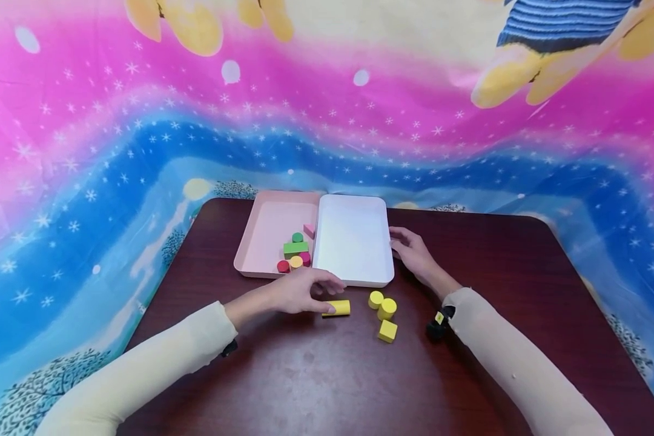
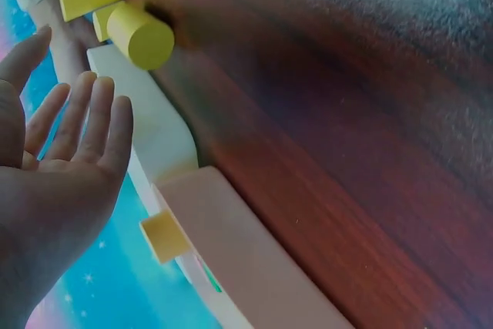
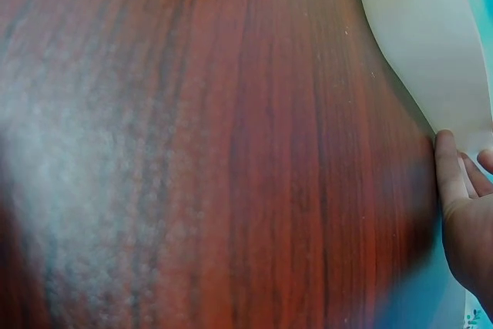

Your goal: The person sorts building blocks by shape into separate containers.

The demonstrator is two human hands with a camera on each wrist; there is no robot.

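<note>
Sleeves [image 1: 158,360] (2) slant inward, left hand [image 1: 301,290] outstretched.

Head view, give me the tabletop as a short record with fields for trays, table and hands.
Pink tray: holds green cuboid, green cylinder, red cylinder, pale-orange cylinder, magenta block, pink block
White tray: right of pink tray
Table: yellow cube, lying yellow cylinder, two other yellow cylinders
Left hand: nearest lying yellow cylinder
Right hand: at white tray's right side

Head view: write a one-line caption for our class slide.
Left hand near a yellow cylinder, right hand at the edge of the white tray, beside a pink tray holding coloured blocks.
</note>
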